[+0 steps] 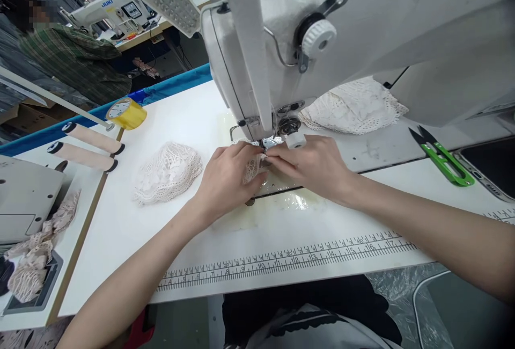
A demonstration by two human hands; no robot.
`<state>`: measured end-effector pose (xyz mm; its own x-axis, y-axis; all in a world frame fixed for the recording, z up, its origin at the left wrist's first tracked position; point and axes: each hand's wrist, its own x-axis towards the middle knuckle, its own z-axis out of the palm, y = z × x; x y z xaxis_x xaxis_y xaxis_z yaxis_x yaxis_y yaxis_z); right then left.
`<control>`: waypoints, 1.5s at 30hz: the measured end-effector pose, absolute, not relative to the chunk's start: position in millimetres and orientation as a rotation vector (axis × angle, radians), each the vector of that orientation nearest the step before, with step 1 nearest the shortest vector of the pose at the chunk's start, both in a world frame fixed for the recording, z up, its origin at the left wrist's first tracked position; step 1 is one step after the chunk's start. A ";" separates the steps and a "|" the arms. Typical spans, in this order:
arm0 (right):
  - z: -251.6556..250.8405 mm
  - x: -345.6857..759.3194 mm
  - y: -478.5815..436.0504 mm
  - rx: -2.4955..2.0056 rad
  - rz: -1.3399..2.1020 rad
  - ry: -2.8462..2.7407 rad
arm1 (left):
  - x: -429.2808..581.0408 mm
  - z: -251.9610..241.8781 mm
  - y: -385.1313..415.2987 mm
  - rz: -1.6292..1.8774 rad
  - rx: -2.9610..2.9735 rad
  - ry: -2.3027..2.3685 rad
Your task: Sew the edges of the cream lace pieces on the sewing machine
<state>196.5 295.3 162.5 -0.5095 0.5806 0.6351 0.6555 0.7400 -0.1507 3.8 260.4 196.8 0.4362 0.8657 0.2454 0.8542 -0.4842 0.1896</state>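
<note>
A white sewing machine (249, 64) stands over the table, its needle area just beyond my fingertips. Under my fingers lies a small piece of cream lace (253, 169), partly hidden by both hands. My left hand (231, 180) presses on the lace from the left, thumb and fingers closed about it. My right hand (316, 166) pinches the lace edge close to the presser foot, fingertips together. To the left of my left hand rests a cream lace piece (169, 172). Another pile of cream lace (358, 104) sits behind my right hand, under the machine arm.
Green thread snips (444, 161) and a phone (493, 164) lie at the right. Yellow tape (126, 114) and pink thread spools (84, 157) stand at the left. A printed ruler (281, 260) runs along the front edge. A person in a plaid shirt (74, 59) sits beyond.
</note>
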 end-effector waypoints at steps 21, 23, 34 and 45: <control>164.8 196.8 296.8 -1.129 -0.058 -2.274 | 13.1 175.8 274.0 0.660 2.755 1.738; 165.0 196.5 296.4 -1.116 -0.065 -2.264 | 12.5 176.9 274.4 0.681 2.779 1.723; 162.3 200.3 288.1 -0.876 -0.116 -2.300 | 4.0 174.9 265.7 0.659 3.061 1.421; 165.0 204.5 273.0 -0.605 -0.514 -2.442 | 9.8 165.9 225.6 0.595 3.185 1.488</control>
<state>204.5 273.0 165.0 -0.7378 0.3037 0.6028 0.5208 0.8243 0.2221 9.8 225.6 165.9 0.6139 0.6439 0.4566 0.7813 -0.5784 -0.2347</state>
